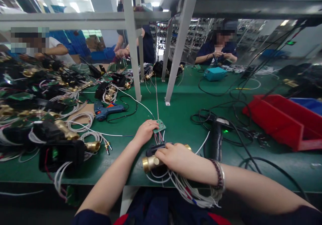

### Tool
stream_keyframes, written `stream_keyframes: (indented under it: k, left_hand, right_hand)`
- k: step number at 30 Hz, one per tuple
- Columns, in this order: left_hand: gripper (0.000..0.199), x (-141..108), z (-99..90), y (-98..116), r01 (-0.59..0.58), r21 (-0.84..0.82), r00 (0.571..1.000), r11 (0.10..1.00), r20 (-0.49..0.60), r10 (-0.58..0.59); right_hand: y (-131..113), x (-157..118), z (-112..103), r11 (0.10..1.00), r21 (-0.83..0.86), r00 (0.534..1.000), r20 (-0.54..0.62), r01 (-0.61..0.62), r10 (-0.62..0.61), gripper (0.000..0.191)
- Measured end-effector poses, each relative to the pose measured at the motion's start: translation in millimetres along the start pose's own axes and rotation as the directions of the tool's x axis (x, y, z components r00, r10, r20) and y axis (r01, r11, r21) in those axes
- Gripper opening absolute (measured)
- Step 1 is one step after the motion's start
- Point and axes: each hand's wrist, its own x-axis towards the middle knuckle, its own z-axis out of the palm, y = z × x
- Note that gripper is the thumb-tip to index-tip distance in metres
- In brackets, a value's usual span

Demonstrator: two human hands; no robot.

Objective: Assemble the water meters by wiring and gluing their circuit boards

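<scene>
My left hand (pixel 145 131) is closed on the left edge of a small green circuit board (pixel 160 127), fingers on its top. Thin red and white wires (pixel 158 138) run from the board down to a black housing (pixel 155 149) on a brass pipe fitting (pixel 150 164). Wrapped over that fitting and housing is my right hand (pixel 177 156), which hides much of both. The fitting lies on its side near the table's front edge. A bundle of white cables (pixel 184 188) hangs from it over the edge, below my right wrist.
Brass-and-black assemblies with coiled cables (pixel 65 130) crowd the left. A blue glue gun (pixel 109 110) lies behind my left hand. To the right are a black-wrapped tool (pixel 216 139), tangled black cables and a red bin (pixel 276 121). Metal posts (pixel 173 74) stand ahead; several co-workers sit beyond.
</scene>
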Motion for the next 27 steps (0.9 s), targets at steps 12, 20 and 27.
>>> stream_keyframes:
  k: [12, 20, 27]
  left_hand:
    - [0.066, -24, -26.8, 11, 0.256, 0.034, 0.933, 0.966, 0.254, -0.257]
    - [0.087, -110, -41.7, 84, 0.552, -0.321, 0.817, 0.770, 0.394, -0.421]
    - [0.081, -108, -5.5, 99, 0.510, -0.190, 0.860, 0.839, 0.114, -0.498]
  right_hand:
    - [-5, -33, 3, 0.953, 0.280, 0.859, -0.453, -0.119, 0.240, 0.022]
    - [-52, -62, 34, 0.341, 0.814, 0.805, 0.238, -0.471, 0.544, 0.016]
    - [-51, -33, 61, -0.558, 0.766, 0.762, 0.557, -0.318, 0.331, 0.036]
